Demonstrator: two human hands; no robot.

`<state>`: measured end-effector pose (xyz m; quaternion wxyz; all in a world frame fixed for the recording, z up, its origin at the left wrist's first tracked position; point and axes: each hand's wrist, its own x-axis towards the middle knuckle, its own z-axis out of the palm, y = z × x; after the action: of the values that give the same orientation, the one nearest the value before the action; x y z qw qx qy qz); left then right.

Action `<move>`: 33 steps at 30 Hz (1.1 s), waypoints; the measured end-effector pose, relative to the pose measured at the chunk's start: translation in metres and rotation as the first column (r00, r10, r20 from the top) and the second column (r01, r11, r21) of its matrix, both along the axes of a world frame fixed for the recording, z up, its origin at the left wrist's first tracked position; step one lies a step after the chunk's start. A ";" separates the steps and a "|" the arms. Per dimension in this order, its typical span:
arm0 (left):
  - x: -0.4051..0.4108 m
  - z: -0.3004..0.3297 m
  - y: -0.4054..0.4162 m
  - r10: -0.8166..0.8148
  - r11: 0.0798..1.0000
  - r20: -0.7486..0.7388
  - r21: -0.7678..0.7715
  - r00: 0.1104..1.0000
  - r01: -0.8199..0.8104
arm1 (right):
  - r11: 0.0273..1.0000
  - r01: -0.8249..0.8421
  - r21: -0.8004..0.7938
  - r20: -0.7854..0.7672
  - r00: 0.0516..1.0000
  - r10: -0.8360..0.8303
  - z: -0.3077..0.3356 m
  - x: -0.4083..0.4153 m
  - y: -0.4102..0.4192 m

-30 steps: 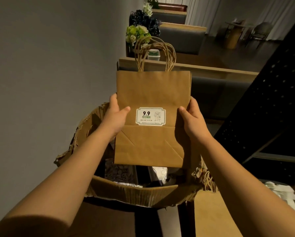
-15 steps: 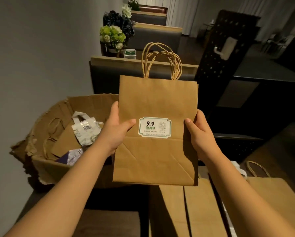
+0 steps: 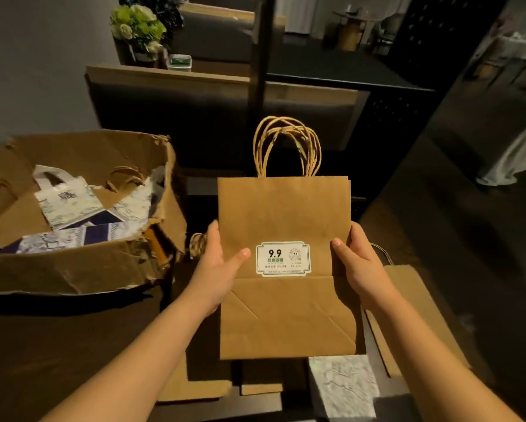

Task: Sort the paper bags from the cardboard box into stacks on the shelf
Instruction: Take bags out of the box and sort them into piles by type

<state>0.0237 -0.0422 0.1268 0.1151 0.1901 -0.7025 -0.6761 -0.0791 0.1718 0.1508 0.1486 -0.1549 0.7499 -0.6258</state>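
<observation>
Head view looks down on a dark shelf point(image 3: 57, 345) that carries everything. Biggest on it is the torn cardboard box point(image 3: 73, 269) at the left edge, with white and blue patterned bags point(image 3: 70, 205) and more brown ones lying loose inside. Next in size is the brown bag point(image 3: 286, 315), folded flat and held upright above the shelf's middle, its twisted handles point(image 3: 287, 147) pointing away and a white sticker point(image 3: 283, 258) facing the camera. Under and around it lie the stacks: flat brown bags point(image 3: 420, 315) toward the right edge, other brown ones point(image 3: 201, 382) at the near edge, and a white textured bag point(image 3: 342, 388) just below the held one. The left hand point(image 3: 216, 269) grips the bag's left edge, thumb laid across the front and fingers hidden behind; the right hand point(image 3: 359, 263) grips the right edge the same way. Both hands are closed on the bag, neither carries anything else. The step looks like laying this bag on a stack of its kind. To do it well, I would match it to a brown pile, not the white one, lower it flat, square its edges and let the handles lie the same way as those beneath.
</observation>
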 end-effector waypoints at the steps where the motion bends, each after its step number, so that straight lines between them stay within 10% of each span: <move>1: -0.004 -0.008 0.016 -0.010 1.000 0.023 0.020 1.000 0.010 | 1.000 0.012 0.012 0.023 1.000 -0.012 -0.004 -0.002 0.016; 9: -0.057 -0.056 0.128 -0.133 0.980 0.140 0.168 0.981 0.108 | 0.962 0.170 0.216 0.256 0.941 -0.223 -0.043 -0.033 0.136; 17: -0.122 -0.093 0.220 -0.212 0.963 0.304 0.227 0.929 0.146 | 0.676 0.305 0.671 0.140 0.843 -0.519 -0.094 -0.084 0.217; 24: -0.177 -0.121 0.260 -0.441 0.891 0.642 0.226 0.627 0.394 | 0.494 0.322 0.808 0.010 0.830 -0.557 -0.122 -0.128 0.266; 33: -0.203 -0.148 0.284 -0.395 0.914 0.725 0.244 0.564 0.326 | 0.544 0.265 0.796 0.098 0.831 -0.548 -0.160 -0.151 0.278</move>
<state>-0.1797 0.2418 -0.0212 -0.3390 0.3134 -0.6799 -0.5698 -0.2297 0.4496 -0.0088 0.1727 0.2115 0.9174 -0.2894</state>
